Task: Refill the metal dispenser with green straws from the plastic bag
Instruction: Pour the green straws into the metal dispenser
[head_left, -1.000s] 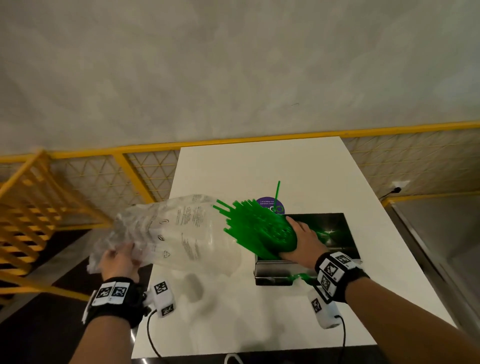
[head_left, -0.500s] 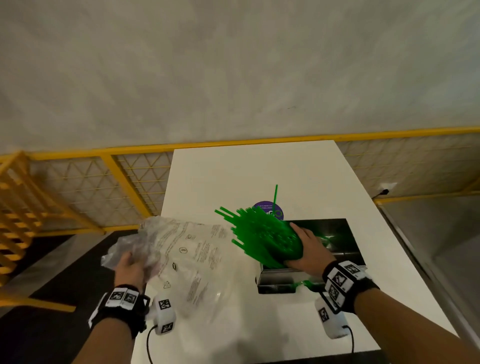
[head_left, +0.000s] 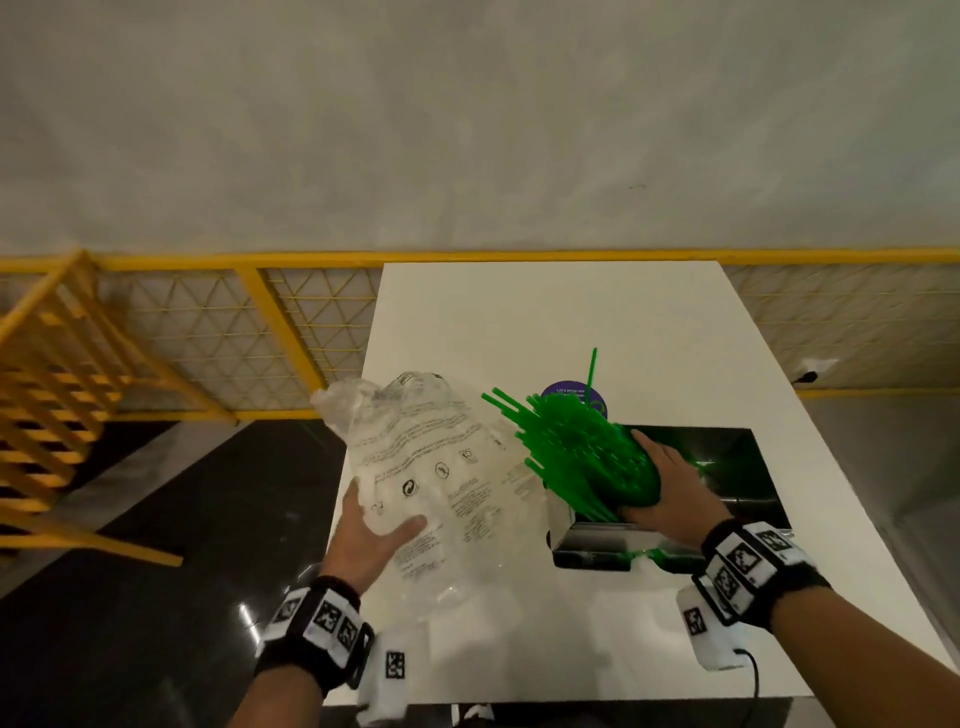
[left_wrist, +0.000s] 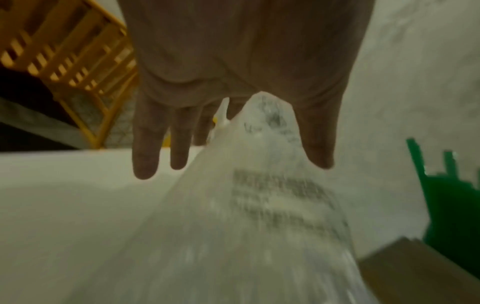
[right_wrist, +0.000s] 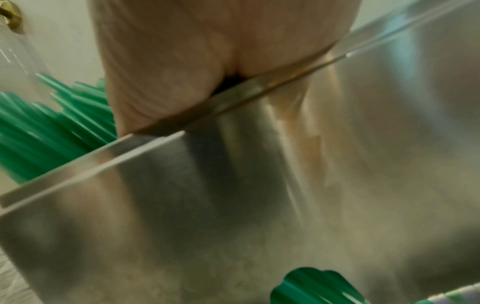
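Light, slippery green straws, fanning toward ten o'clock, are clasped by the right hand over the metal dispenser; the left hand pinches the limp plastic bag.

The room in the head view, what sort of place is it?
Probably a cafe or food-court counter: a white table holds a metal dispenser with green straws, beside a yellow mesh railing by a concrete wall.

A white table runs up the middle of the frame to a grey wall. A yellow railing with mesh panels crosses behind it, yellow slatted stairs at far left. A purple round sticker lies on the table. Dark glossy floor at lower left.
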